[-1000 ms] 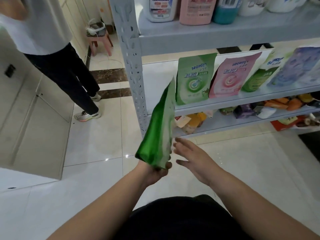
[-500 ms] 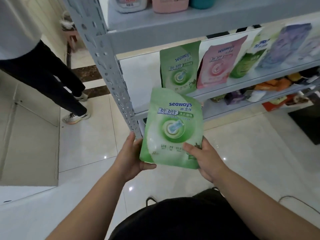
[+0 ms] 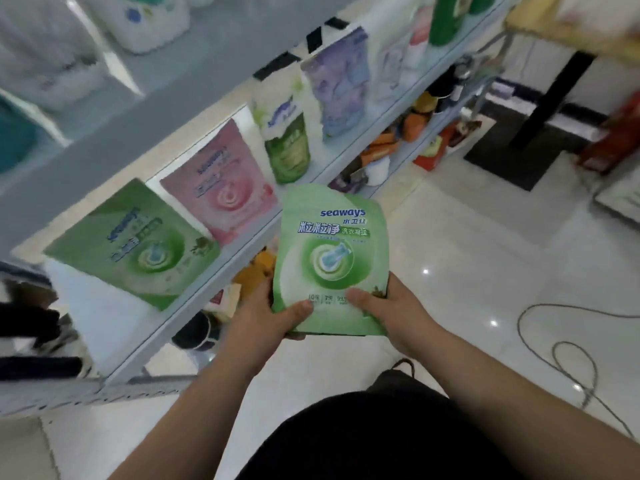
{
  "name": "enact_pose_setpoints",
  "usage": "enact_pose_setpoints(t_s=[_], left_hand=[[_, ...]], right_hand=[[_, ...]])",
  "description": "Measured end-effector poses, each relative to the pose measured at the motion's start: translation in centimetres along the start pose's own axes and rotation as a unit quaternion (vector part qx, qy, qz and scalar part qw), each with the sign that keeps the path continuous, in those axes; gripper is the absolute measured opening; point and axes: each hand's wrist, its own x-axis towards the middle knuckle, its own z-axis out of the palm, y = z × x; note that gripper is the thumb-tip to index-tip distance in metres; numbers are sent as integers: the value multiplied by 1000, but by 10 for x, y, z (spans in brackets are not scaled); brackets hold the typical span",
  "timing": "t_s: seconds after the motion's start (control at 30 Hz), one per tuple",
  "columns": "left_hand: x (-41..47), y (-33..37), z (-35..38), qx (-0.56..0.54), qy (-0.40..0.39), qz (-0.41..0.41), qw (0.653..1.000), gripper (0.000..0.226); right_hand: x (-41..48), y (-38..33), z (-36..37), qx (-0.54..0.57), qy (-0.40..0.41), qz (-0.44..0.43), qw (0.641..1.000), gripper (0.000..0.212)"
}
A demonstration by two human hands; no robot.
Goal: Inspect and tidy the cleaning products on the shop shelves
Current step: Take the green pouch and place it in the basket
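View from a head-worn camera, tilted, looking down at a pale metal shelf unit that runs diagonally from lower left to upper right. On the left, the middle shelf (image 3: pixel 90 317) has a bare white patch at its near end, beside the corner post. Next along it a green pouch (image 3: pixel 131 244) leans back, then a pink pouch (image 3: pixel 221 199) just beside it, then a green-and-white pouch (image 3: pixel 285 140) and a purple pouch (image 3: pixel 337 84), all close to the shelf's front edge. Above them the upper shelf (image 3: pixel 173 81) carries blurred white bottles (image 3: pixel 152 19).

In the centre, in front of the shelf's edge and clear of it, both hands hold a green Seaways detergent pouch (image 3: pixel 329 261) upright, label facing the camera. The left hand (image 3: pixel 263 317) has its grip closed on the lower left corner, thumb across the front. The right hand (image 3: pixel 391 313) grips the lower right corner the same way. The pouch is over the floor, not on any shelf.

To the right lies glossy pale tiled floor (image 3: pixel 467 258). A grey cable (image 3: pixel 571 358) loops across it at the right. Further back a dark mat (image 3: pixel 519 150) lies under a black table leg (image 3: pixel 550 95).
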Motion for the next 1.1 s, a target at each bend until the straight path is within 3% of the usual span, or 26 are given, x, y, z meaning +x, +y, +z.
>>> enact_pose_setpoints(t_s=[0.13,0.3,0.53,0.7,0.8,0.9,1.1], left_hand=[[70,58,79,-6,-37,10,999,48],[145,119,176,11,-121,31,992,51],[260,151,280,-21,-194,-26,980,17],[363,195,354,-4,-256,-29,966,25],[418,233,396,15,-298,-38,954,16],[464,273,436,25,-334,-34,942,17],[541,342,526,46,-354,-39,933,16]], right_hand=[[28,-56,-82,29,61,-50,996,39],[53,-103,-174,58,154,-79,983,54],[111,-148,-273,85,241,-62,965,56],[169,-206,-342,84,302,-58,948,56],[198,-250,-382,80,332,-54,938,45],[230,-288,-417,83,364,-54,926,53],[286,-343,-494,71,439,-56,894,52]])
